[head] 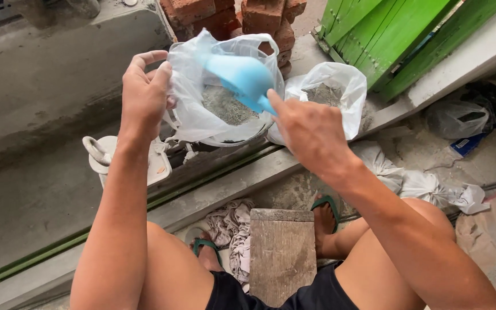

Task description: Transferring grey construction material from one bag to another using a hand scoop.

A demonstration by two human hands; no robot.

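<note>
One head-worn camera looks steeply down, close over both raised hands and knees.

The left hand [144,92] pinches open the rim of a clear plastic bag [193,117] of grey powder [225,106]. The right hand [311,135] holds a blue scoop [242,77] tilted inside it. A second bag [340,86] sits just beside, below stacked bricks [231,17].
</note>
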